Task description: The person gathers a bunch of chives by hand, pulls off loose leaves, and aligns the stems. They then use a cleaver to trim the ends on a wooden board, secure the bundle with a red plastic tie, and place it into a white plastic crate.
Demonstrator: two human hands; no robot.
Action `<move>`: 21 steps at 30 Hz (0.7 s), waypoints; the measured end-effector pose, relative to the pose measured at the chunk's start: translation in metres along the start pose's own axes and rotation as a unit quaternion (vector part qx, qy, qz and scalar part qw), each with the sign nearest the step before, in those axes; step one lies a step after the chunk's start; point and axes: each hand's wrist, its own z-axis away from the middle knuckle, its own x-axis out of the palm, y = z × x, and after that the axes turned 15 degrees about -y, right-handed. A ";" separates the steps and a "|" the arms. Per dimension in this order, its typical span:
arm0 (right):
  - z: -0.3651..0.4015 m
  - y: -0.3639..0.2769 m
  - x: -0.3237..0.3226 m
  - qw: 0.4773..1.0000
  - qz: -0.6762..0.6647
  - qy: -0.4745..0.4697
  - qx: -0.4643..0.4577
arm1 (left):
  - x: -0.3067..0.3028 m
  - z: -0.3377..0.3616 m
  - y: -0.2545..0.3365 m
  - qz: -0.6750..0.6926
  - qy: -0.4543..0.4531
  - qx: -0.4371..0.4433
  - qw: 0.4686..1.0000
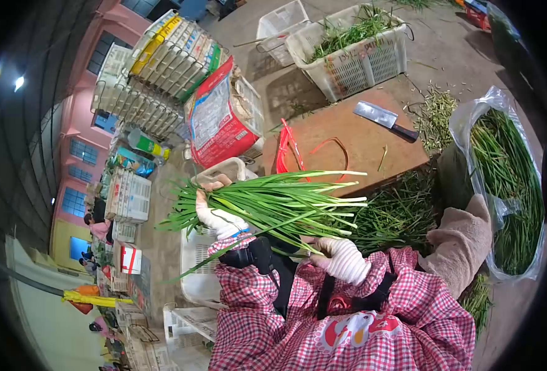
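A loose bunch of long green stalks (279, 201) lies sideways across the front of my body, its pale ends to the right and leafy tips to the left. My left hand (214, 207), in a white wrap, is closed around the leafy part, fingers partly hidden by leaves. Beneath the pale ends, my right hand (340, 258), also wrapped in white, is closed on the lower stalks with fingertips pinched. Beyond the bunch, a wooden board (347, 139) carries a cleaver (384, 119) with a dark handle and red plastic ties (289, 148).
More stalks lie in a white crate (357, 67) behind the board and in a clear plastic bag (505, 191) at right. Dark greens (397, 216) are heaped before the board. A red-and-white sack (221, 120) and stacked crates (162, 68) stand at left; people sit farther off.
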 end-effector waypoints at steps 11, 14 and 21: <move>0.047 0.001 -0.052 0.971 0.159 -0.126 0.127 | -0.022 -0.013 0.009 0.016 -0.058 -0.015 0.998; 0.075 0.017 -0.073 0.885 0.366 -0.207 0.201 | -0.025 -0.018 0.010 0.019 -0.029 -0.012 0.999; 0.071 0.031 -0.058 0.991 -0.028 -0.094 0.087 | -0.060 -0.046 0.010 0.040 -0.064 -0.071 0.995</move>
